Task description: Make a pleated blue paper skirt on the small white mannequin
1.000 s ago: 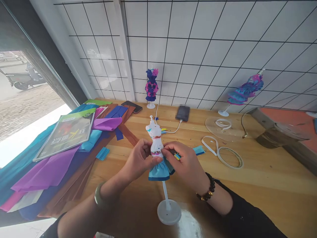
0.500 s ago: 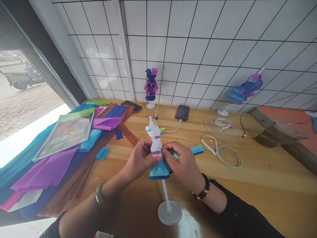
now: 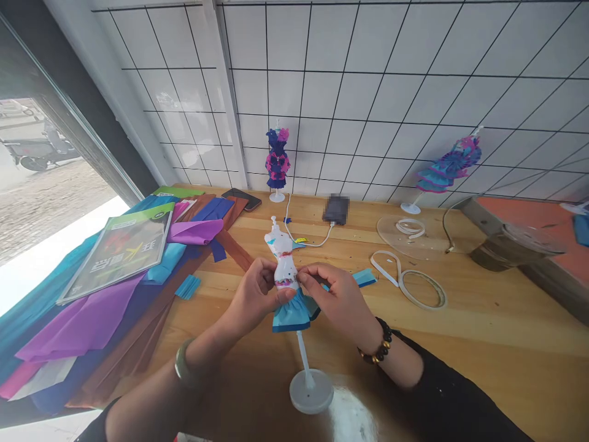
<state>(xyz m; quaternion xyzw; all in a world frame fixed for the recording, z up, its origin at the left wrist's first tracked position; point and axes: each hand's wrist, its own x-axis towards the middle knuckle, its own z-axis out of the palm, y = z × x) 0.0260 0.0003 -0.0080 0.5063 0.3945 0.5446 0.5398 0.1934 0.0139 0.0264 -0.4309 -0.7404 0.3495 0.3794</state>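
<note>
Mannequin (image 3: 285,265) between left fingers (image 3: 265,270) and right fingers (image 3: 316,272)

Both hands were bare, with no gloves on the fingers. Around the left wrist, below the left hand (image 3: 255,294), sat a smooth, rounded bangle (image 3: 182,361), pale greenish and slightly glossy, a plain solid band. Farther down that arm, a dark left sleeve (image 3: 97,425) showed only a small piece at the lower edge of the view, the forearm above it uncovered. The right wrist, below the right hand (image 3: 338,298), wore a beaded bracelet (image 3: 381,345) of round black beads with a few gold-coloured ones among them. The right sleeve (image 3: 453,383) was black and loose, ended partway down the forearm, and carried tiny pale specks.
</note>
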